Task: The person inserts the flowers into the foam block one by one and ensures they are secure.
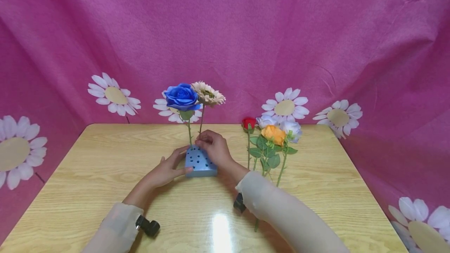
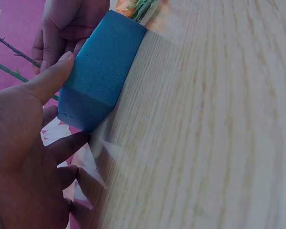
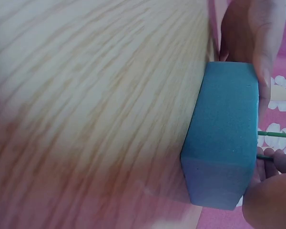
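A blue foam block (image 1: 202,172) with rows of holes in its top sits on the table. My left hand (image 1: 163,171) holds it by the left side, thumb at the front and fingers toward the back. A blue rose (image 1: 181,97) stands upright in one hole. Behind the block's top, my right hand (image 1: 218,152) pinches the lower stem of a cream daisy-like flower (image 1: 208,94). In the right wrist view that stem (image 3: 264,157) meets the block's top between the fingers; how deep it sits is hidden. The left wrist view shows the left thumb (image 2: 52,78) against the block's edge.
Right of the block lie a red rose (image 1: 249,123), an orange flower (image 1: 273,135) and pale lilac flowers (image 1: 291,130) with long leafy stems; my right forearm crosses over some stems. A pink curtain (image 1: 225,42) with printed daisies hangs behind the wooden table (image 1: 183,214).
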`<state>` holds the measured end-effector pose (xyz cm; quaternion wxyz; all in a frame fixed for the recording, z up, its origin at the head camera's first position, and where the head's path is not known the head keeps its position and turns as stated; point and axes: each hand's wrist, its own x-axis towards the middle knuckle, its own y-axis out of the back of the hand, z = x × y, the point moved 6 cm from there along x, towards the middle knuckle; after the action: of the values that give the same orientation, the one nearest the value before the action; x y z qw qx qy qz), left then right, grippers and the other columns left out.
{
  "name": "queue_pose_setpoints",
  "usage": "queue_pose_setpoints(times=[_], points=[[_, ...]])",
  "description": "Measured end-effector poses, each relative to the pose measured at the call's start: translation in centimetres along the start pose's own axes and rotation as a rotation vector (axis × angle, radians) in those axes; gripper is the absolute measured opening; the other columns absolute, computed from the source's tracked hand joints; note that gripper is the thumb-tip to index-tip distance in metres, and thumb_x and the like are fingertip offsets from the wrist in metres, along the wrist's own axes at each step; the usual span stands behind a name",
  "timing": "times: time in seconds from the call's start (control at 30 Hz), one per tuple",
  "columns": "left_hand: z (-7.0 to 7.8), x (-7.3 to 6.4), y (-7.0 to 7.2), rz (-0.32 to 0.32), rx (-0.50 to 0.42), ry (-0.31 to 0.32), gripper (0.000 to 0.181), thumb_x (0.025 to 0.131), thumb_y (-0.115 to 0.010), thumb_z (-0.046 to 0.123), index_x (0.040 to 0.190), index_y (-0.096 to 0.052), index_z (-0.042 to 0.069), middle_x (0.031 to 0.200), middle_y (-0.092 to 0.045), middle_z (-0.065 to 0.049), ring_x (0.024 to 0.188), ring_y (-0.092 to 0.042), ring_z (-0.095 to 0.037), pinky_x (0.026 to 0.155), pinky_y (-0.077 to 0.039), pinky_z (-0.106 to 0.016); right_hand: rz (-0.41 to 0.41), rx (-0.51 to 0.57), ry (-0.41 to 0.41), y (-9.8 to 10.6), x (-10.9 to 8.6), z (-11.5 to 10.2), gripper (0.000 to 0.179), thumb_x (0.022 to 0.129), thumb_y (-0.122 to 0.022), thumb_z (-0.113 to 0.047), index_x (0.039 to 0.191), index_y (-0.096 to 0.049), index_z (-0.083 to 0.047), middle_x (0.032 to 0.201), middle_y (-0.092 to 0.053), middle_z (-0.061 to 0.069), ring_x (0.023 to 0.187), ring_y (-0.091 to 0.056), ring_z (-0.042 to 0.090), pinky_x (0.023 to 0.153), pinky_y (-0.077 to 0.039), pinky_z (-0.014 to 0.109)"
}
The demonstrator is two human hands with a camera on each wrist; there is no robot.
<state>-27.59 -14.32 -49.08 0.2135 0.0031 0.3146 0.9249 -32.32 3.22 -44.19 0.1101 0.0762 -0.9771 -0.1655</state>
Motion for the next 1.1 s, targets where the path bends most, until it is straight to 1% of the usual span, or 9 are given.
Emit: queue_pose_setpoints(times=[0.03, 0.17, 0.3, 0.53, 0.73, 0.93, 1.1], points=[[0.02, -0.02, 0.00, 0.000, 0.001, 0.003, 0.085, 0.099, -0.067, 0.047, 0.164, -0.020, 0.021, 0.168, -0.026, -0.022, 0.158, -0.011, -0.040, 0.117, 0.016, -0.072, -0.002, -0.014, 0.006, -0.01, -0.06, 0.04, 0.006, 0.094, -0.074, -0.007, 0.100, -0.073, -0.004, 0.097, -0.077, 0.009, 0.092, -0.072, 0.014, 0.086, -0.056, 0.028], [0.07, -0.02, -0.01, -0.001, -0.007, 0.009, 0.085, 0.098, -0.068, 0.047, 0.164, -0.020, 0.021, 0.168, -0.024, -0.022, 0.158, -0.010, -0.039, 0.117, 0.016, -0.072, 0.000, -0.014, 0.015, -0.02, -0.17, -0.01, 0.006, 0.094, -0.074, -0.006, 0.100, -0.073, -0.003, 0.097, -0.078, 0.010, 0.092, -0.073, 0.015, 0.087, -0.057, 0.028], [0.12, 0.07, -0.03, -0.002, -0.005, 0.008, 0.086, 0.098, -0.067, 0.047, 0.165, -0.020, 0.021, 0.168, -0.025, -0.022, 0.158, -0.011, -0.039, 0.117, 0.015, -0.072, -0.001, -0.012, 0.006, 0.00, -0.22, -0.06, 0.008, 0.094, -0.074, -0.007, 0.100, -0.073, -0.003, 0.097, -0.077, 0.010, 0.093, -0.073, 0.016, 0.086, -0.057, 0.028], [0.03, 0.06, 0.04, 0.005, 0.000, 0.001, 0.085, 0.098, -0.068, 0.047, 0.164, -0.020, 0.021, 0.168, -0.025, -0.022, 0.158, -0.010, -0.039, 0.117, 0.015, -0.072, -0.007, -0.010, -0.017, 0.02, -0.14, 0.13, 0.008, 0.094, -0.074, -0.009, 0.101, -0.074, -0.004, 0.097, -0.078, 0.008, 0.092, -0.072, 0.013, 0.088, -0.056, 0.029], [-0.03, 0.01, 0.04, 0.006, 0.000, 0.003, 0.085, 0.098, -0.068, 0.047, 0.164, -0.022, 0.020, 0.168, -0.025, -0.021, 0.159, -0.009, -0.039, 0.116, 0.015, -0.073, -0.009, 0.006, -0.020, 0.03, -0.18, 0.03, 0.009, 0.094, -0.075, -0.008, 0.102, -0.074, -0.004, 0.100, -0.078, 0.010, 0.097, -0.073, 0.019, 0.091, -0.057, 0.033], [0.08, -0.01, 0.05, 0.006, -0.012, 0.005, 0.085, 0.098, -0.069, 0.046, 0.164, -0.022, 0.020, 0.168, -0.026, -0.022, 0.159, -0.010, -0.039, 0.117, 0.016, -0.072, -0.012, 0.024, -0.027, 0.16, -0.28, -0.04, 0.018, 0.093, -0.075, -0.007, 0.110, -0.073, 0.000, 0.107, -0.077, 0.012, 0.106, -0.073, 0.024, 0.096, -0.057, 0.036], [0.23, -0.12, 0.08, 0.003, -0.021, 0.002, 0.085, 0.098, -0.069, 0.045, 0.164, -0.022, 0.020, 0.168, -0.026, -0.022, 0.158, -0.009, -0.040, 0.117, 0.016, -0.072, -0.022, 0.047, -0.046, 0.39, -0.40, 0.02, 0.022, 0.093, -0.074, -0.005, 0.114, -0.072, -0.001, 0.111, -0.077, 0.013, 0.108, -0.073, 0.025, 0.097, -0.057, 0.037]])
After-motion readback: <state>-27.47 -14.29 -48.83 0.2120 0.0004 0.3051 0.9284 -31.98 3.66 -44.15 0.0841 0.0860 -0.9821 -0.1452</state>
